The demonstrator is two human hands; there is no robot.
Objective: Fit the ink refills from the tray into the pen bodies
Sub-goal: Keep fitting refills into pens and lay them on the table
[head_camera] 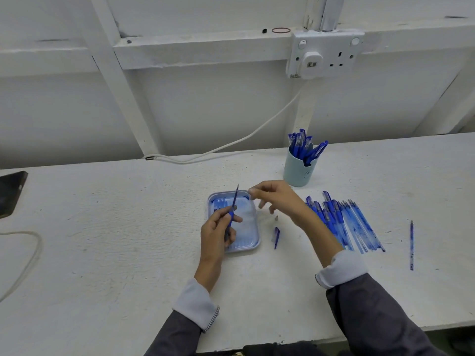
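One pen in hand, its refill apparently seated.
Left hand (pixel 220 233) pinches a slim blue plastic pen body (pixel 234 201) upright over the pale blue plastic tray (pixel 255 244) at mid-counter, a thin point poking from its top (likely the refill's tip). Right hand (pixel 277 199) hovers above the tray's far right corner, fingers loosely spread and holding nothing. The next move probably calls for fetching the small grey tip cone (pixel 277 218) just right of the tray.

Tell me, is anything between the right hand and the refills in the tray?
Yes: the blue pen the left hand grips rises over the tray, between the right hand and the refills in its far left corner. Nothing else visible does.
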